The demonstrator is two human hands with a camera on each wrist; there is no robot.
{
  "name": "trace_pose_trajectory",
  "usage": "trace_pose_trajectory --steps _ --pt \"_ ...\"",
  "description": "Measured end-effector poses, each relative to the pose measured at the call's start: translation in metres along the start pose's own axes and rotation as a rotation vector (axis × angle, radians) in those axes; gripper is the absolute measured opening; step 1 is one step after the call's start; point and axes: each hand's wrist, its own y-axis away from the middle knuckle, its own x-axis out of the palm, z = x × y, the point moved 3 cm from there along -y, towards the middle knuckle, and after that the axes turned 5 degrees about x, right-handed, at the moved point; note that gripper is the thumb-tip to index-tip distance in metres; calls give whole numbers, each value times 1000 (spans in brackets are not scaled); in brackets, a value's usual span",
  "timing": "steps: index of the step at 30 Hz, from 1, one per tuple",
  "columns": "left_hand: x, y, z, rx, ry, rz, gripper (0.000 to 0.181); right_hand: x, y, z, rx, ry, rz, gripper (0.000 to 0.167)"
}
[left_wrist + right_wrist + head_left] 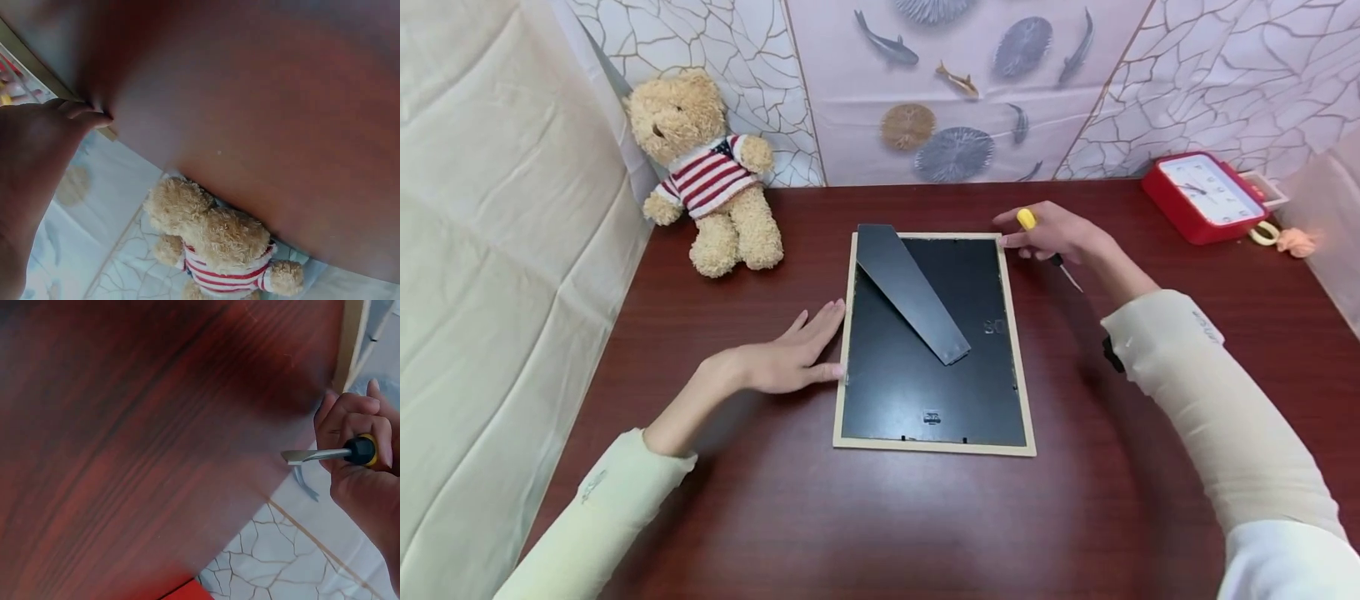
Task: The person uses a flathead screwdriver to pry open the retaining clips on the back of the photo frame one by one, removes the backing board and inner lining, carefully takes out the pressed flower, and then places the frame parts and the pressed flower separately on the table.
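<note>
A picture frame lies face down, its black backing (880, 367) ringed by a pale wooden edge and its grey stand (913, 292) slanting across the upper left. My left hand (786, 358) rests with fingers extended against the frame's left edge; in the left wrist view the left hand (50, 137) touches the wooden edge (44, 75). At the upper right corner, my right hand (1056, 231) touches the frame while gripping a screwdriver with a yellow handle (1026, 218). The right wrist view shows the screwdriver's metal shaft (322, 454) pointing away from the right hand (362, 450).
A teddy bear (711, 175) in a striped shirt sits at the back left. At the back right stand a red clock (1210, 196) and a small peach-coloured item (1296, 242). Patterned cloth (940, 100) hangs behind the dark red table (910, 533).
</note>
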Motion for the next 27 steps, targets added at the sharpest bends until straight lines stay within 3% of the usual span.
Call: trace_pose_trajectory --steps 1,5,8,10,15,21,27 --pt "7 4 1 -9 4 -5 109 1 -3 0 -1 -7 -6 56" --pt "18 23 -36 -17 -25 2 121 7 -13 1 -24 -51 -55 38" --pt "23 31 -64 -31 -56 -4 127 11 -19 3 -38 -37 -99 25" --pt "28 33 -69 -38 -79 -20 133 13 -20 4 -42 -11 -125 19" --pt "31 31 -69 0 -101 -40 135 11 -17 -1 -55 56 -165 13" --pt "26 30 -66 46 -91 -48 127 4 0 -12 -71 183 -154 13" --pt "23 37 -53 92 -126 -164 113 -1 22 -28 -67 198 -144 12"
